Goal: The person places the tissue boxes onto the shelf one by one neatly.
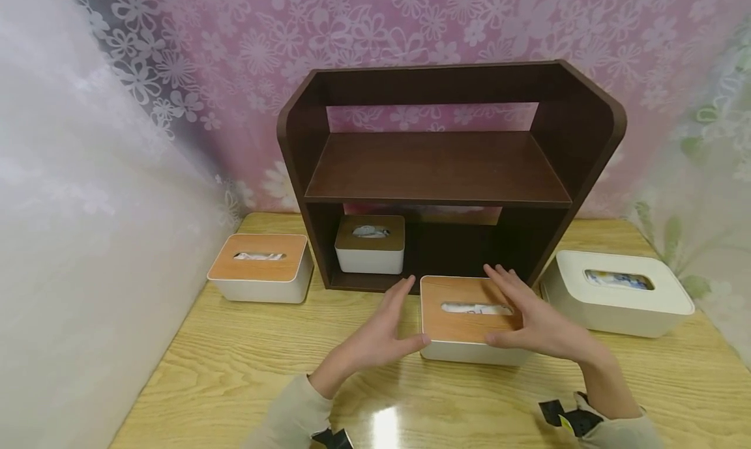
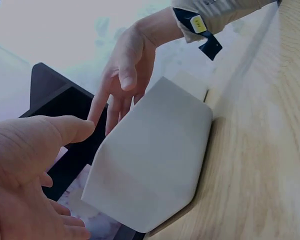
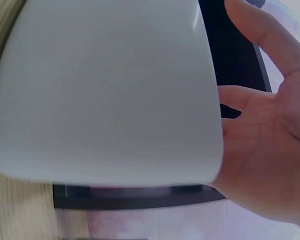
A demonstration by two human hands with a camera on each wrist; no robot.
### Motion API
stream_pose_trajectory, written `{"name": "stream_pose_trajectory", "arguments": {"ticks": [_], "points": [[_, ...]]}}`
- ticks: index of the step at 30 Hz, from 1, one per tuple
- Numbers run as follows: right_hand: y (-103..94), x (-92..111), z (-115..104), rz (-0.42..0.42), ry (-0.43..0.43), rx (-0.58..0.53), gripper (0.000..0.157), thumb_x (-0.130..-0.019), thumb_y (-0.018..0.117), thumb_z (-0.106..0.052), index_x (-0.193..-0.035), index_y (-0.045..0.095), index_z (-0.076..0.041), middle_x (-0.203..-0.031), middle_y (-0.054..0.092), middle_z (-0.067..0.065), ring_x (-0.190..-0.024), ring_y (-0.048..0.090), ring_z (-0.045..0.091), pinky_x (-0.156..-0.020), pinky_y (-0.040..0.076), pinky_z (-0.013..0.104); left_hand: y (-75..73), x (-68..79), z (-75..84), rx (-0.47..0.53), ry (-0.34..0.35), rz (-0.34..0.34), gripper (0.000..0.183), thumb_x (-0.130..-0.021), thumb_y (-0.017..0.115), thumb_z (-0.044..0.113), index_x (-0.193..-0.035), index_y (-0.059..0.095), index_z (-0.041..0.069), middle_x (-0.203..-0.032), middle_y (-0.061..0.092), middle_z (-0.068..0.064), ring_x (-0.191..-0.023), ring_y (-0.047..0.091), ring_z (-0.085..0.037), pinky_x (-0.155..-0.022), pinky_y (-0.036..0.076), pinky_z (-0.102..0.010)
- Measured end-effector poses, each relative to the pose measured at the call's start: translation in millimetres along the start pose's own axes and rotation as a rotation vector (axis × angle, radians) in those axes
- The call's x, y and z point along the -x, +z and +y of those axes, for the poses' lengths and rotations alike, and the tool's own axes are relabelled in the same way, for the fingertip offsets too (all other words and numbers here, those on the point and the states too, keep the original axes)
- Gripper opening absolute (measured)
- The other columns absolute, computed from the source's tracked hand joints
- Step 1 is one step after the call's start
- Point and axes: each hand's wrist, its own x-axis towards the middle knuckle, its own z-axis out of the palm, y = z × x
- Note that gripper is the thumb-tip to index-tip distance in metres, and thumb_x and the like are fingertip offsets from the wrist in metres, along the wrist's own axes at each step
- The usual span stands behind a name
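The tissue box [image 1: 463,325] sits on the counter [image 1: 364,403] between the left grip [image 1: 378,335] and the right grip [image 1: 542,322], pinched by neither. Both are spread, thumbs well apart from fingers. The left grip stands just beside the box's left end, with a gap showing in the left wrist view; the right grip reaches over its right end, though whether skin touches the lid cannot be told. The box is wide and its lid flat, which probably explains a hand at each end; this also leaves the slot and its packet [image 1: 469,308] uncovered.

Just ahead of both grips, beyond the box, rises a dark shelf unit [image 1: 440,169]. Ahead of the left grip, in the lower compartment's left part, stands a small square box [image 1: 375,261], which limits room on that side. The middle board roofs this compartment, and the right panel stands just ahead of the right grip. Out to the right grip's right lies a cream box [image 1: 604,309], near enough to crowd it. A second wood-lidded box [image 1: 264,289] stands well left of the left grip.
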Motion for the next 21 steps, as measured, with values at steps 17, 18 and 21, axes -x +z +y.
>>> {"name": "stream_pose_trajectory", "arguments": {"ticks": [17,18,21], "points": [[-39.3,26,39,-0.072,0.112,0.078,0.103,-0.086,0.078,-0.030,-0.159,0.012,-0.002,-0.155,0.027,0.032,-0.134,0.034,0.058,-0.093,0.048,0.056,9.9,-2.8,-8.5,-0.003,-0.029,-0.065,0.101,-0.093,0.066,0.044,-0.160,-0.004,0.017,-0.166,0.003,-0.014,-0.151,0.009,-0.030,-0.118,0.021,-0.052],[-40.0,26,43,-0.097,0.109,0.035,0.101,-0.087,0.077,-0.026,-0.159,0.011,-0.001,-0.155,0.027,0.033,-0.133,0.035,0.059,-0.092,0.051,0.050,10.4,-3.1,-8.9,-0.003,-0.034,-0.067,0.101,-0.093,0.066,0.044,-0.160,-0.004,0.016,-0.166,0.003,-0.015,-0.151,0.009,-0.030,-0.118,0.021,-0.052],[-40.1,27,55,-0.182,0.093,-0.120,0.098,-0.090,0.073,-0.016,-0.159,0.005,0.000,-0.155,0.025,0.034,-0.131,0.039,0.057,-0.085,0.054,0.034,11.9,-4.3,-10.4,-0.006,-0.050,-0.075,0.101,-0.093,0.066,0.043,-0.160,-0.004,0.013,-0.165,0.004,-0.017,-0.151,0.010,-0.030,-0.118,0.020,-0.052]]}}
